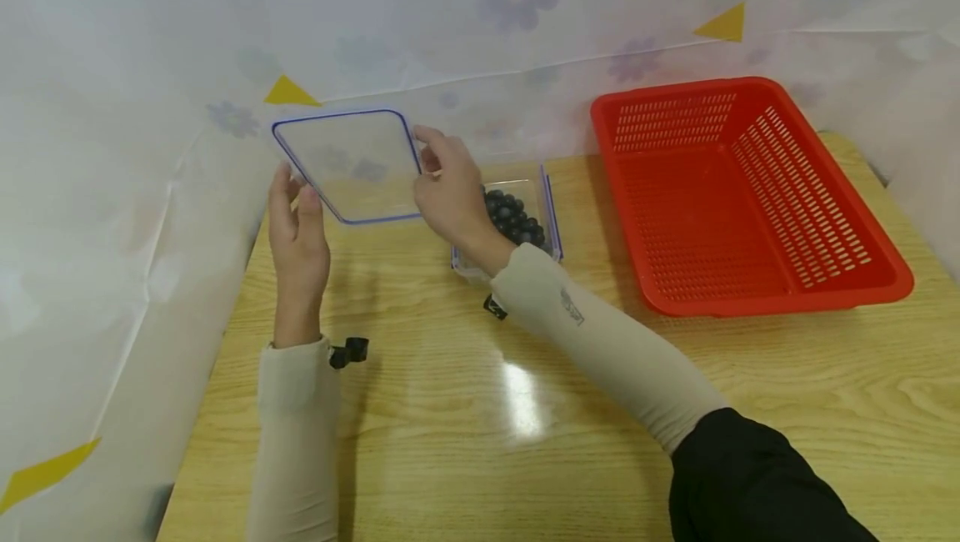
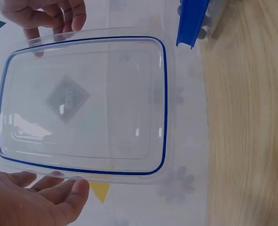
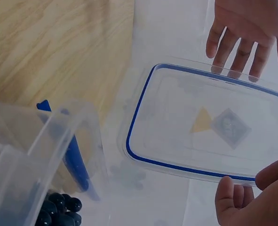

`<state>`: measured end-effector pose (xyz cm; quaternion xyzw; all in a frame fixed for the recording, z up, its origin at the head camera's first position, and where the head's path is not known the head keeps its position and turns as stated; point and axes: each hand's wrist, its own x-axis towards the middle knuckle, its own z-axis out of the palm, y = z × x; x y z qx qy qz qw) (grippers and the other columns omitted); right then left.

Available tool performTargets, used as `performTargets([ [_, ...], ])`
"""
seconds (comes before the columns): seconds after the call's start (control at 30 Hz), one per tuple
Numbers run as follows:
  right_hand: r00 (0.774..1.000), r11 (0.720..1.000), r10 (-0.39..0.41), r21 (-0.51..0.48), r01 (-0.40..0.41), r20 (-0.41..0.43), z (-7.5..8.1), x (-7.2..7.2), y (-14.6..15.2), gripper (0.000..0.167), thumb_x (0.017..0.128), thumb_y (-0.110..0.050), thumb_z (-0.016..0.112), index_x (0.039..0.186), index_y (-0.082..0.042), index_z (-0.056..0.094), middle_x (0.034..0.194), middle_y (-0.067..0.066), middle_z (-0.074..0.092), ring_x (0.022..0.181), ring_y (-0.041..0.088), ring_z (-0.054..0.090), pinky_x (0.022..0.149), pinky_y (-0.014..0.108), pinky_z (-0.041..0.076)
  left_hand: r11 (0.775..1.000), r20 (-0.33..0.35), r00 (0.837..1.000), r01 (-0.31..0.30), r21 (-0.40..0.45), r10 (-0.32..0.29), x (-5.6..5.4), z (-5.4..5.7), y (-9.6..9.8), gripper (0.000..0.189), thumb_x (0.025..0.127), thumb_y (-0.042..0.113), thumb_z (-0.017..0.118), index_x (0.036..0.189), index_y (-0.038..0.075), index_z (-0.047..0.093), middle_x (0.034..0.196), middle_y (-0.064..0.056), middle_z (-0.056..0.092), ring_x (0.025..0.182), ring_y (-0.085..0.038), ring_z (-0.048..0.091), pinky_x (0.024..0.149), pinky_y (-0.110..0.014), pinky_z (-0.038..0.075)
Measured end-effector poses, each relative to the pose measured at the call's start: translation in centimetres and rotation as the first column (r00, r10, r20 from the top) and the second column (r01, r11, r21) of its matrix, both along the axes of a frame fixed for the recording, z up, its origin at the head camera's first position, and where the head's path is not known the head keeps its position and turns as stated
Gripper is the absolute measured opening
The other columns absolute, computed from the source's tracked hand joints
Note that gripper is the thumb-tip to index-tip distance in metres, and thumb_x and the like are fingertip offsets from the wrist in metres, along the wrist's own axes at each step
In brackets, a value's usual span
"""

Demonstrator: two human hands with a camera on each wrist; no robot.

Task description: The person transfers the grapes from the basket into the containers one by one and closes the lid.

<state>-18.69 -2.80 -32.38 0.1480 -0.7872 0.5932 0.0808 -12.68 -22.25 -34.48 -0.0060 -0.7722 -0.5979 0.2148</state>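
A clear plastic lid [image 1: 352, 167] with a blue seal is held up, tilted, above the back left of the table. My right hand [image 1: 453, 192] pinches its right edge between thumb and fingers. At the opposite edge, my left hand [image 1: 297, 233] touches the lid with straight fingers, its thumb standing apart. Behind my right forearm sits a clear plastic box [image 1: 553, 217] with blue side clips, partly hidden by that arm. Dark round fruits [image 1: 517, 217], like grapes or blueberries, lie inside. The right wrist view shows a blue clip [image 3: 75, 157] of the box hanging outward.
A red perforated basket [image 1: 645, 250] stands on the right of the wooden table [image 1: 435, 409]. Flower-patterned sheeting [image 1: 480, 50] with yellow triangles rises behind the table and along its left side.
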Motion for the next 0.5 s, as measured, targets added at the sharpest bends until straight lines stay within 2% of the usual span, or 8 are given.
performTargets([
  [0.1, 0.997, 1.000, -0.012, -0.024, 0.010, -0.078, 0.0, 0.0, 0.5, 0.059, 0.086, 0.013, 0.048, 0.142, -0.004, 0.057, 0.113, 0.012, 0.058, 0.103, 0.021, 0.055, 0.088, 0.022, 0.047, 0.995, -0.058, 0.998, 0.030, 0.098, -0.025, 0.0, 0.0, 0.3, 0.069, 0.105, 0.049, 0.044, 0.160, 0.013, 0.024, 0.157, -0.013, 0.030, 0.144, -0.024, 0.032, 0.118, -0.042, 0.024],
  [0.17, 0.991, 0.998, -0.030, -0.050, 0.024, -0.127, 0.0, 0.0, 0.8, 0.052, 0.090, 0.012, 0.047, 0.138, -0.002, 0.060, 0.114, 0.014, 0.060, 0.104, 0.022, 0.056, 0.088, 0.022, 0.047, 0.981, -0.106, 0.993, 0.076, 0.178, -0.057, 0.1, 0.0, 0.6, 0.068, 0.105, 0.052, 0.043, 0.157, 0.012, 0.027, 0.155, -0.014, 0.032, 0.144, -0.025, 0.033, 0.117, -0.041, 0.025],
  [0.27, 0.976, 0.993, -0.074, -0.104, 0.054, -0.204, -0.1, 0.0, 1.4, 0.037, 0.098, 0.007, 0.052, 0.131, -0.001, 0.066, 0.113, 0.014, 0.065, 0.104, 0.021, 0.060, 0.090, 0.021, 0.047, 0.941, -0.186, 0.977, 0.156, 0.300, -0.103, 0.1, 0.1, 1.1, 0.066, 0.103, 0.058, 0.042, 0.150, 0.013, 0.034, 0.150, -0.015, 0.035, 0.146, -0.026, 0.032, 0.117, -0.038, 0.026],
  [0.37, 0.950, 0.982, -0.105, -0.183, 0.052, -0.293, -0.1, 0.0, 1.9, 0.025, 0.100, 0.003, 0.057, 0.121, 0.001, 0.071, 0.110, 0.016, 0.068, 0.104, 0.022, 0.062, 0.094, 0.023, 0.048, 0.886, -0.263, 0.957, 0.224, 0.406, -0.121, 0.1, 0.3, 1.8, 0.066, 0.100, 0.064, 0.041, 0.138, 0.011, 0.043, 0.140, -0.018, 0.042, 0.146, -0.028, 0.034, 0.114, -0.039, 0.029],
  [0.43, 0.937, 0.970, -0.115, -0.240, 0.034, -0.331, -0.2, -0.1, 2.3, 0.022, 0.099, 0.005, 0.059, 0.116, 0.003, 0.072, 0.109, 0.018, 0.068, 0.104, 0.024, 0.063, 0.095, 0.025, 0.049, 0.854, -0.277, 0.953, 0.240, 0.462, -0.118, 0.1, 0.5, 2.3, 0.059, 0.104, 0.061, 0.029, 0.129, 0.010, 0.046, 0.135, -0.019, 0.047, 0.144, -0.027, 0.036, 0.113, -0.039, 0.030],
  [0.5, 0.936, 0.953, -0.119, -0.301, 0.015, -0.332, -0.2, -0.1, 2.7, 0.021, 0.098, 0.008, 0.058, 0.114, 0.005, 0.072, 0.110, 0.019, 0.068, 0.105, 0.025, 0.063, 0.095, 0.027, 0.050, 0.823, -0.273, 0.954, 0.254, 0.509, -0.125, 0.2, 0.6, 2.7, 0.059, 0.105, 0.055, 0.014, 0.124, 0.009, 0.046, 0.134, -0.020, 0.050, 0.143, -0.026, 0.039, 0.114, -0.040, 0.030],
])
